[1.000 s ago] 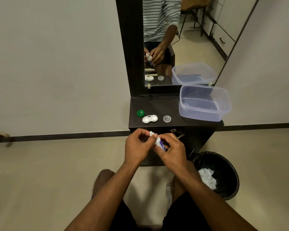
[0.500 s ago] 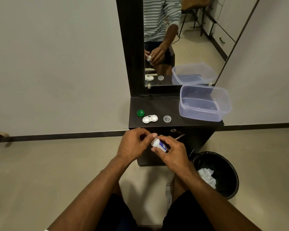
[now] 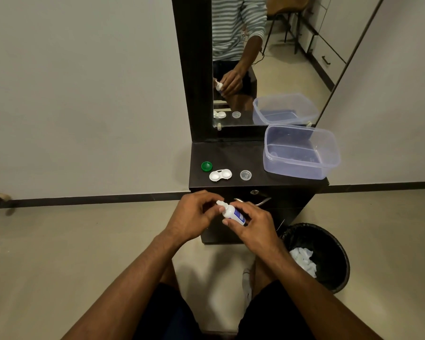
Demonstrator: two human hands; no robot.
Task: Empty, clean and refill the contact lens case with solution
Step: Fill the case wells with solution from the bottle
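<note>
Head view, right hand (image 3: 253,224) gripping solution bottle (image 3: 232,213), left hand (image 3: 194,217) at its tip

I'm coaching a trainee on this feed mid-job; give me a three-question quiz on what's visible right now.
1. True or false: the lens case has both wells uncovered.
2. Which hand holds the solution bottle's body? A) left hand B) right hand
3. What lies just left of the case on the cabinet top?

Key: 1. True. 2. B; the left hand's fingers are at the bottle's tip. 3. The green cap.
</note>
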